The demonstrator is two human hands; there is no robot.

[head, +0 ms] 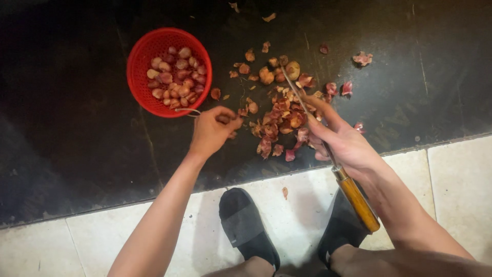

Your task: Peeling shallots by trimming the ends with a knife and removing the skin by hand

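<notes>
Over dark floor, knife [328,149] slants blade-up-left, handle down-right.

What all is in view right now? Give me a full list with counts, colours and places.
Round red plastic mesh basket: one, red, upper left on the dark floor.
Peeled shallots: many, pink-purple, inside the basket.
Pile of shallots and papery skins: one heap, reddish-brown, centre, between the hands.
Stray skin scraps: several, pink, scattered to the upper right.
Long knife with a wooden handle: one, steel blade and brown handle, blade over the pile.
Dark floor slab: one, black, upper part of the view.
Pale floor tiles: several, off-white, along the bottom.
Black slippers: two, on the tiles.
Left hand: closed on a small shallot, just below the basket.
Right hand: gripping the knife.
</notes>
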